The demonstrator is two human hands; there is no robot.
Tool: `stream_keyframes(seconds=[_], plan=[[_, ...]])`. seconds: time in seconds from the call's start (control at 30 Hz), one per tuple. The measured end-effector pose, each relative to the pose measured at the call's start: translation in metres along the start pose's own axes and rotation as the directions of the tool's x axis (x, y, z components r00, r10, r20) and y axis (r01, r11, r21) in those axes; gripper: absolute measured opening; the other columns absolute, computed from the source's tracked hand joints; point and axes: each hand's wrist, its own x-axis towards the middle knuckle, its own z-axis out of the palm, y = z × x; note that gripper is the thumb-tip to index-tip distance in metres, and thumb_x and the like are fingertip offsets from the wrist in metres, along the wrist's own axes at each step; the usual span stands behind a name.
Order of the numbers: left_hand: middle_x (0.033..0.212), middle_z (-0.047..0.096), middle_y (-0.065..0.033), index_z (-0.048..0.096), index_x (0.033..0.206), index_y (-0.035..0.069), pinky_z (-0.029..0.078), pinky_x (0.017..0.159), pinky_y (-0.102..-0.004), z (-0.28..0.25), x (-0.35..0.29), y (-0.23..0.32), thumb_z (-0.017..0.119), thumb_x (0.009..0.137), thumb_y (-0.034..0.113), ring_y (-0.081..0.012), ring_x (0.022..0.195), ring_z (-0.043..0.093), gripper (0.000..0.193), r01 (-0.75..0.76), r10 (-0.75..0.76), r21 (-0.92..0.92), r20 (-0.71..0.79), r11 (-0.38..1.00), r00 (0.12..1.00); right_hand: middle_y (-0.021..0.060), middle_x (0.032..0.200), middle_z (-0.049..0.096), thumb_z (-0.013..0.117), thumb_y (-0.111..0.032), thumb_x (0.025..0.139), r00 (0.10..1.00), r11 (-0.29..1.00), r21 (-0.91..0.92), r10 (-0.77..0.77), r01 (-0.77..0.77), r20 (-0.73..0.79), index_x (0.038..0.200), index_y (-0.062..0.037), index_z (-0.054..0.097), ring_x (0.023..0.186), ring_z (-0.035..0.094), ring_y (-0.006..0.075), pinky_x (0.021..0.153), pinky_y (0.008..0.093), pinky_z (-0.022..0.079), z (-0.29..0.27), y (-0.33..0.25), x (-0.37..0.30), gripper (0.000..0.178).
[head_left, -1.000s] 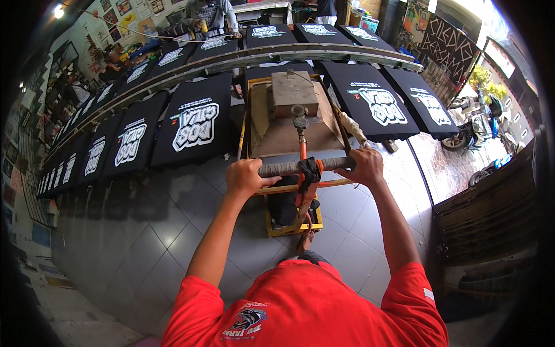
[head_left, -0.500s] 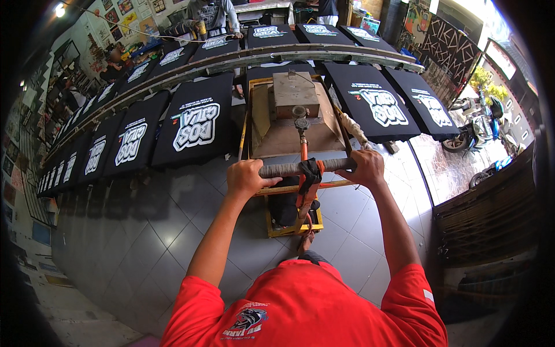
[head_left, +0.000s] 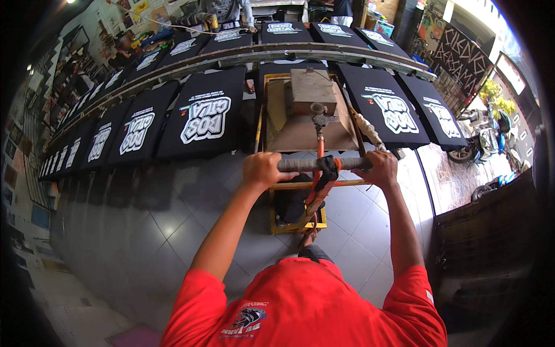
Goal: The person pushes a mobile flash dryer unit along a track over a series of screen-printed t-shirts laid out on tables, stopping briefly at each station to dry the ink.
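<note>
My left hand (head_left: pixel 262 172) is wrapped round the left end of a grey, tape-wrapped handlebar (head_left: pixel 302 165). My right hand (head_left: pixel 381 169) grips the same bar's right end, beside a pale wrapped rod or hose (head_left: pixel 366 128). The bar belongs to a wheeled-looking cart with a yellow frame (head_left: pixel 299 228). On the cart sits a boxy metal hood (head_left: pixel 313 95) with sloping sides, positioned over one black shirt and hiding most of it. An orange pipe (head_left: pixel 321 147) with a round fitting rises in the middle.
Black shirts with white lettering lie on boards in two long rows; one (head_left: pixel 207 113) is left of the hood, another (head_left: pixel 386 110) right. A rail (head_left: pixel 231 59) runs between the rows. Across them stands a person (head_left: pixel 228 14). Motorcycles (head_left: pixel 483 139) are parked at right.
The hands, cart and nearby shirts all sit slightly farther right in the picture, largely from the view shifting. Both hands keep their grip on the bar.
</note>
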Motion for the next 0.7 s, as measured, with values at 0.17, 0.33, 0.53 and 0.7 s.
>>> stream_keyframes(seconds=[0.17, 0.33, 0.53, 0.7], plan=[[0.061, 0.062, -0.0135, 0.058, 0.061, 0.006, 0.052, 0.055, -0.0444, 0.018, 0.03, -0.005, 0.071, 0.062, 0.076, -0.0337, 0.061, 0.066, 0.071, 0.063, -0.061, -0.029, 0.062, 0.998, 0.996, 0.0049, 0.069, 0.064, 0.082, -0.056, 0.066, 0.999, 1.0, 0.026, 0.008, -0.009, 0.051, 0.072, -0.0105, 0.061, 0.072, 0.067, 0.0242, 0.07, 0.0391, 0.052, 0.003, 0.019, 0.032, 0.051], [0.061, 0.063, -0.0135, 0.061, 0.061, 0.007, 0.052, 0.054, -0.0432, 0.041, 0.066, -0.027, 0.073, 0.061, 0.074, -0.0326, 0.061, 0.067, 0.069, 0.076, -0.076, 0.008, 0.035, 0.997, 0.997, 0.0096, 0.072, 0.063, 0.084, -0.048, 0.068, 0.998, 0.993, 0.116, 0.003, -0.01, 0.059, 0.071, -0.0072, 0.059, 0.073, 0.063, 0.0295, 0.068, 0.0424, 0.049, 0.009, 0.032, 0.078, 0.048], [0.059, 0.063, -0.0151, 0.062, 0.061, 0.006, 0.052, 0.054, -0.0443, 0.071, 0.115, -0.057, 0.074, 0.061, 0.073, -0.0339, 0.059, 0.066, 0.069, 0.086, -0.086, -0.002, 0.012, 0.996, 0.996, 0.0122, 0.082, 0.068, 0.075, -0.056, 0.076, 0.989, 0.997, 0.078, 0.003, -0.015, 0.148, 0.081, -0.0052, 0.064, 0.087, 0.067, 0.0316, 0.08, 0.0431, 0.051, 0.035, 0.062, 0.139, 0.052], [0.06, 0.062, -0.0135, 0.061, 0.061, 0.007, 0.052, 0.053, -0.0421, 0.083, 0.133, -0.071, 0.076, 0.061, 0.07, -0.0323, 0.059, 0.065, 0.065, 0.083, -0.084, 0.021, 0.037, 0.996, 0.996, 0.0106, 0.078, 0.066, 0.079, -0.055, 0.071, 0.985, 0.996, 0.083, 0.005, -0.02, 0.174, 0.077, -0.0056, 0.061, 0.081, 0.066, 0.0304, 0.077, 0.0422, 0.051, 0.057, 0.073, 0.164, 0.053]])
